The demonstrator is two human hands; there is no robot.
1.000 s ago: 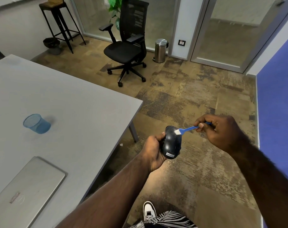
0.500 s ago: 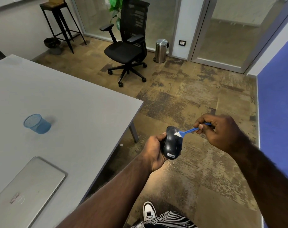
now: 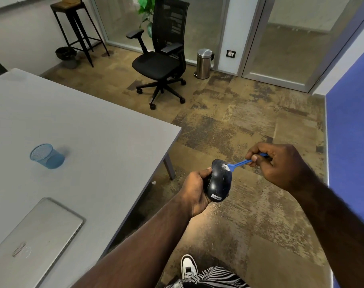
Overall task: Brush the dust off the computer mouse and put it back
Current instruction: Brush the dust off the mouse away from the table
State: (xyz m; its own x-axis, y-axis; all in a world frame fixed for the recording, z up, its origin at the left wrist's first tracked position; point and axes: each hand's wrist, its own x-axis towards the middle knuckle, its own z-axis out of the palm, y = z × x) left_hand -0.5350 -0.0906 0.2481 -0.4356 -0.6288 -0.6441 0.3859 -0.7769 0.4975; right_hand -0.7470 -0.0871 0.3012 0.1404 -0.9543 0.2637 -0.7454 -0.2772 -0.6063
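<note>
Brushing: my left hand grips mouse; right hand pinches blue brush, bristles touching. I'd use light strokes, away from the tabletop.

Left hand grips a black Lenovo mouse mid-frame, right hand pinches a small blue brush, bristles touching its top. Grey bench at left.

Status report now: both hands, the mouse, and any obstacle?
Left hand grips black glossy computer mouse. Right hand pinches small blue brush, white bristles on mouse top. Mouse held off grey table. Nothing in the way.
</note>
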